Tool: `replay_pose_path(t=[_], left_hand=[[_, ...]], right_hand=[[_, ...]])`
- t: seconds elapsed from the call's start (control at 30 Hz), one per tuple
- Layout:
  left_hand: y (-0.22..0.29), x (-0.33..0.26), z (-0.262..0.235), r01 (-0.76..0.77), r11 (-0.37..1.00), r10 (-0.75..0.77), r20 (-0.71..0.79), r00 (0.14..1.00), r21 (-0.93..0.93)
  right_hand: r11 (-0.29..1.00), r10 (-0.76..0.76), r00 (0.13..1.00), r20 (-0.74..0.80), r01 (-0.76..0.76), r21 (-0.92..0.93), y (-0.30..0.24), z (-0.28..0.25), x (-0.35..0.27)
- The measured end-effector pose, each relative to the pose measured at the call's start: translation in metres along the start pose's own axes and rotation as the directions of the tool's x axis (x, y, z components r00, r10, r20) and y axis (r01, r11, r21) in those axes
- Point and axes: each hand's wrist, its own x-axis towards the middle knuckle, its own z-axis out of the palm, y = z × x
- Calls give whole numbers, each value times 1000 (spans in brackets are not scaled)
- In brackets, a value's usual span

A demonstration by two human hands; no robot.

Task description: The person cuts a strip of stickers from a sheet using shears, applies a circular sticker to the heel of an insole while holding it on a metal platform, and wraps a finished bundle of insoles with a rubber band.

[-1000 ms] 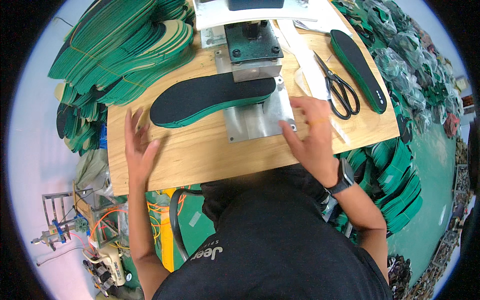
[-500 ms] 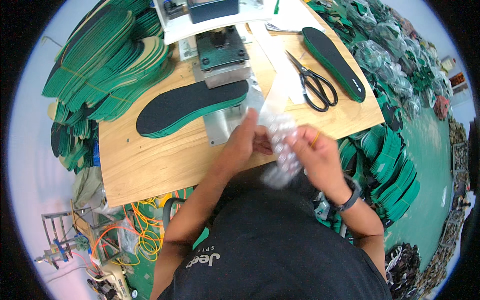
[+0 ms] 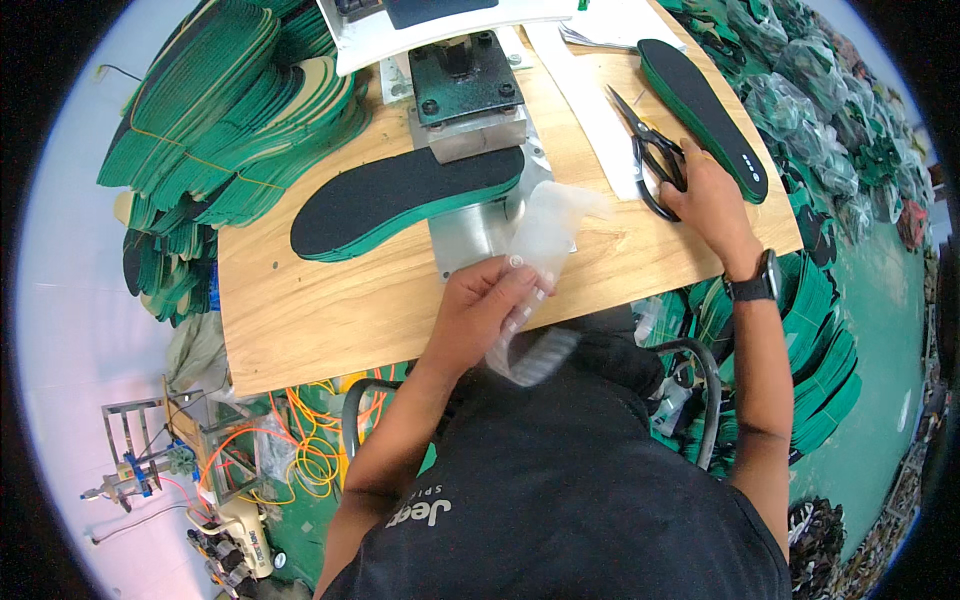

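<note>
Left hand [image 3: 490, 305] is gripping a clear plastic bag [image 3: 545, 235] at frame centre, above the desk [image 3: 330, 320] edge. Right hand [image 3: 710, 200] is closing on the scissors [image 3: 650, 160], upper right. Black insole [image 3: 400, 195] is lying under the press [image 3: 465, 95].

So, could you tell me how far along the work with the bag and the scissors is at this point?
Done: a black-topped insole lies under the press, and a second insole lies at the table's right edge. In hand: the left hand holds a clear plastic bag, and the right hand rests on the scissors. Left: the bag looks uncut, and stacks of green insoles sit at the left.
</note>
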Motion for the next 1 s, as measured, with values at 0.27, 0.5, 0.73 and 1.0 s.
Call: replay_pose_path(t=[0.27, 0.5, 0.73, 1.0], left_hand=[[-1, 4, 2, -45, 996, 48, 37, 998, -83], [-1, 5, 1, -19, 991, 6, -94, 996, -134], [5, -1, 0, -78, 997, 77, -31, 997, -21], [8, -2, 13, -94, 992, 88, 85, 993, 78]], right_hand=[[437, 130, 990, -63, 0, 899, -18, -20, -54], [-186, -223, 880, 419, -461, 868, -47, -1, -144], [164, -431, 710, 557, -545, 822, -37, -7, -147], [298, -595, 659, 460, -351, 888, -40, -19, -124]])
